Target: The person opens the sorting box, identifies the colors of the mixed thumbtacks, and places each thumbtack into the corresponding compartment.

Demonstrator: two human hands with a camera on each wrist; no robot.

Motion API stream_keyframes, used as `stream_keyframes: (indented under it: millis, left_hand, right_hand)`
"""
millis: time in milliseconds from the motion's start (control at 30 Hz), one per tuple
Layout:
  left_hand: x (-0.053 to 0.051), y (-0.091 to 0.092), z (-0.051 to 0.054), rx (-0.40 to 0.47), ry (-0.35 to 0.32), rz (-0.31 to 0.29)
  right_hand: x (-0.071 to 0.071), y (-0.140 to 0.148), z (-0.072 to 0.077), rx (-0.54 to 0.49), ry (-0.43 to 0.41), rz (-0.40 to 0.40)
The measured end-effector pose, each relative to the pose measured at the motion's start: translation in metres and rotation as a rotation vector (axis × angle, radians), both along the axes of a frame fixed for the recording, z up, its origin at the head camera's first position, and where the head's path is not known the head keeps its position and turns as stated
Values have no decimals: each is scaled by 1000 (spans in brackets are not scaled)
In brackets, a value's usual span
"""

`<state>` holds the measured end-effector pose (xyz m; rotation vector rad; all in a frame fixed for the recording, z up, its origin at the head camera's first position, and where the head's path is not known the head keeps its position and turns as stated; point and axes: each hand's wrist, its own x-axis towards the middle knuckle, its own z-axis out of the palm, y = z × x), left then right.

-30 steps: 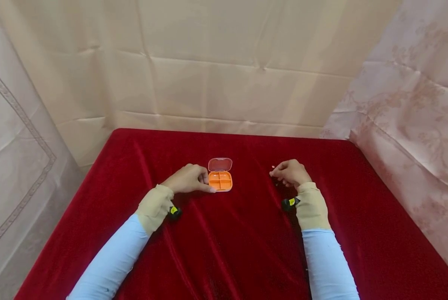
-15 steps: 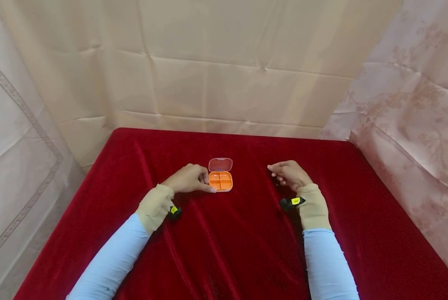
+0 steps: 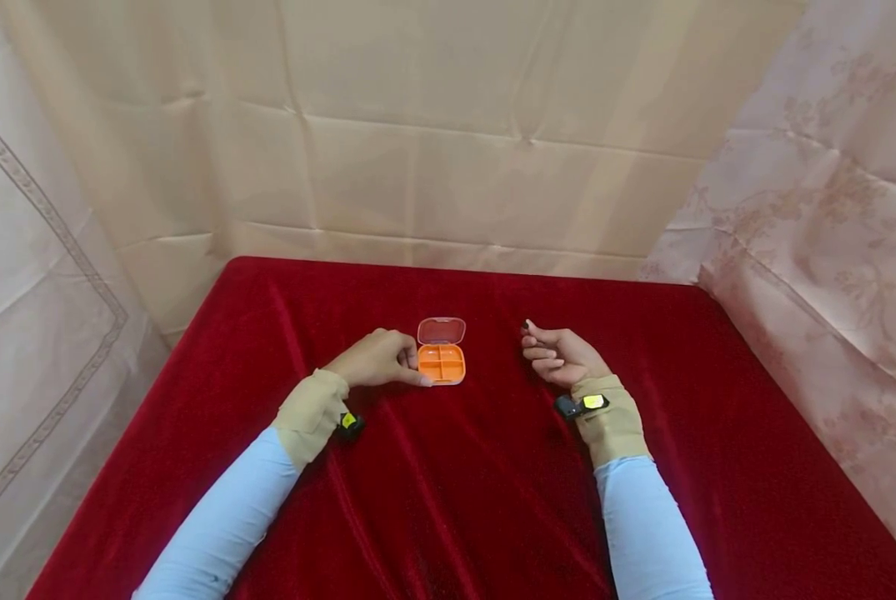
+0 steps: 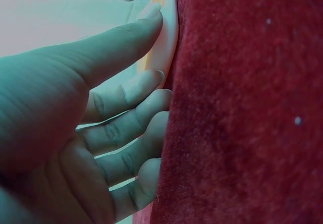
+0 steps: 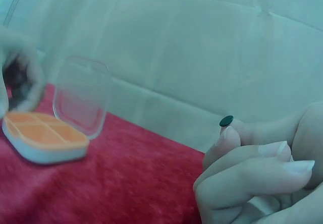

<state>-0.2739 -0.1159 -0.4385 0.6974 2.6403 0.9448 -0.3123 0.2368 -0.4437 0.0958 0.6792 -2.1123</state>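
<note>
An orange pill box [image 3: 442, 363] with four-way dividers stands on the red cloth, its clear lid [image 5: 83, 95] raised at the back. My left hand [image 3: 376, 358] holds the box at its left side; in the left wrist view the thumb [image 4: 121, 45] and index finger lie against its edge. To the right of the box, my right hand [image 3: 563, 358] is raised, palm turned partly up. Between its thumb and index fingertip it pinches a small dark pill [image 5: 226, 120]. The other fingers curl loosely. I see no pills in the box's compartments.
Red velvet cloth [image 3: 478, 500] covers the table, with a few creases. Beige curtain [image 3: 432, 150] hangs behind, and patterned cloth [image 3: 830, 250] borders the right side. Each wrist wears a small black camera [image 3: 568, 407].
My right hand has lifted off the cloth, moved left and turned its palm upward, bringing the dark pill into view. The left hand and the pill box have stayed put.
</note>
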Motion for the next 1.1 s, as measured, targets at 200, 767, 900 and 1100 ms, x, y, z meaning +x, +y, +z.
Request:
stream_keyframes:
  millis: [200, 767, 900, 1100]
  left_hand:
    - [-1, 0, -2, 0, 5, -2]
    - [-1, -1, -4, 1, 2, 1]
    - [-1, -1, -4, 4, -1, 2]
    - [-1, -1, -3, 6, 2, -2]
  right_hand:
    - [2, -6, 0, -86, -14, 41]
    - [2, -12, 1, -91, 7, 62]
    - [3, -12, 2, -104, 11, 81]
    - [4, -14, 4, -77, 27, 91]
